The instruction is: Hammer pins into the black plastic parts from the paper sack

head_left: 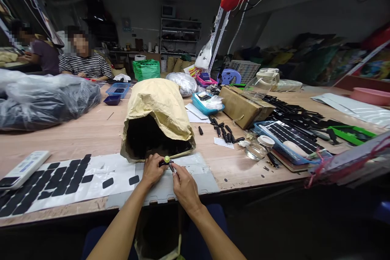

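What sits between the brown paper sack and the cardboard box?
Head view: a blue tray, white papers, and small black pieces scattered in front.

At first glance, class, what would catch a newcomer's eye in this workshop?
A tan paper sack lies open-mouthed at the centre of the table. Just before it, the left hand and right hand pinch a small yellow-capped black part. Black pads on white sheets cover its left end.
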Tool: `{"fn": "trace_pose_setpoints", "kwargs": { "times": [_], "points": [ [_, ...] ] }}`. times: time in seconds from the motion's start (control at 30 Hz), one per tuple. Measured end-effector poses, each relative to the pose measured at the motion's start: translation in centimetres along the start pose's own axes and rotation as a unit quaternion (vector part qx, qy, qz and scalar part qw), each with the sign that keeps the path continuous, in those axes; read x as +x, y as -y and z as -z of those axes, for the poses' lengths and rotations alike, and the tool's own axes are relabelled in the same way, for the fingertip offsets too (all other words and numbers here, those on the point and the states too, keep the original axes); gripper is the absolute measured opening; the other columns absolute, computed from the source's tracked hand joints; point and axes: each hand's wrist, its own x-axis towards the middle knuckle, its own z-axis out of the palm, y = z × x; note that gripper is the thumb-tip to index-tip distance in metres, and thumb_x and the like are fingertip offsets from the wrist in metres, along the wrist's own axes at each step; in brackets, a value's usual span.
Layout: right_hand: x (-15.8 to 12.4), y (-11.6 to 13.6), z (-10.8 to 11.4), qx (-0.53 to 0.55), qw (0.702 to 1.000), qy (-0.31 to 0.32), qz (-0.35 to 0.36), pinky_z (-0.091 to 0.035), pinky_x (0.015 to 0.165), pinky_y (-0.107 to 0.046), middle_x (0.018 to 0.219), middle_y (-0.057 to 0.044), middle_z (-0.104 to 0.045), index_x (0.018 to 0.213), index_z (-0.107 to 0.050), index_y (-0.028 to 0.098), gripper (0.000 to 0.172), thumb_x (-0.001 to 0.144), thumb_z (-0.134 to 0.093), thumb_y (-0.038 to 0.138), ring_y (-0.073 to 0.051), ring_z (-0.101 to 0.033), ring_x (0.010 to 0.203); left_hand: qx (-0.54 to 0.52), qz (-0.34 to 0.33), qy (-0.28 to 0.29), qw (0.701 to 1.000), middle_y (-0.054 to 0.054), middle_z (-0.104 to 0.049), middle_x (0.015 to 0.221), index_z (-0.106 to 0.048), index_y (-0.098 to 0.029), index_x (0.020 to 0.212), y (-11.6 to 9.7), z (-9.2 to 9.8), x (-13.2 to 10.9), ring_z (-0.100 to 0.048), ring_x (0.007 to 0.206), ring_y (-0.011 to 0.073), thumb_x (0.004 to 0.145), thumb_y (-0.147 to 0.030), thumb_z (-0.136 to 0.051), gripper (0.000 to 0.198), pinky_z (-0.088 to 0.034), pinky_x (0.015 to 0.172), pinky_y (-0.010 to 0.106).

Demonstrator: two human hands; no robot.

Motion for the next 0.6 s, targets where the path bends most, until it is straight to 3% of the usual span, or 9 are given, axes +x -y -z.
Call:
{"fn": "trace_pose_setpoints", "kwargs": {
  "times": [0.17, 0.33, 0.47, 0.6],
  "points": [
    [0.5, -1.6, 2.0, 0.021, 0.997, -0.068, -0.034, -0.047, 0.09, -0.026, 0.112, -0.006, -0.066, 0.124, -0.062, 0.022, 0.038, 0.092, -0.04, 0.023, -0.017, -0.061, 0.103, -0.015, 0.005, 0.001, 1.0, 0.0, -0.065, 0.095, -0.071, -0.027, 0.093, -0.3, 0.2, -0.1, -0.052, 0.096, 0.0216, 0.08, -0.027, -0.066, 0.015, -0.035, 0.086, 0.035],
    [2.6, -5.0, 5.0, -0.106, 0.958, -0.176, -0.201, -0.044, 0.078, -0.027, 0.11, -0.007, -0.062, 0.128, -0.06, 0.023, 0.04, 0.093, -0.042, 0.024, -0.02, -0.059, 0.098, -0.003, -0.005, -0.001, 1.0, 0.001, -0.064, 0.092, -0.07, -0.024, 0.09, -0.2, 0.1, -0.1, -0.051, 0.092, 0.0214, 0.077, -0.028, -0.067, 0.015, -0.036, 0.086, 0.035],
    [4.6, -7.4, 6.1, -0.194, 0.927, -0.102, -0.306, -0.04, 0.076, -0.027, 0.108, -0.007, -0.058, 0.131, -0.057, 0.027, 0.041, 0.094, -0.042, 0.021, -0.018, -0.057, 0.097, 0.005, -0.011, -0.003, 1.0, 0.001, -0.064, 0.092, -0.07, -0.024, 0.089, 0.0, -0.2, 0.0, -0.051, 0.092, 0.0216, 0.077, -0.033, -0.068, 0.015, -0.036, 0.087, 0.035],
    [6.3, -8.3, 5.6, -0.241, 0.917, -0.05, -0.312, -0.04, 0.079, -0.029, 0.11, -0.009, -0.056, 0.13, -0.059, 0.026, 0.041, 0.093, -0.04, 0.02, -0.02, -0.055, 0.101, 0.005, -0.014, -0.002, 1.0, 0.001, -0.064, 0.093, -0.07, -0.025, 0.09, 0.0, -0.2, 0.0, -0.051, 0.093, 0.0216, 0.078, -0.034, -0.067, 0.015, -0.036, 0.087, 0.035]
  ]
}}
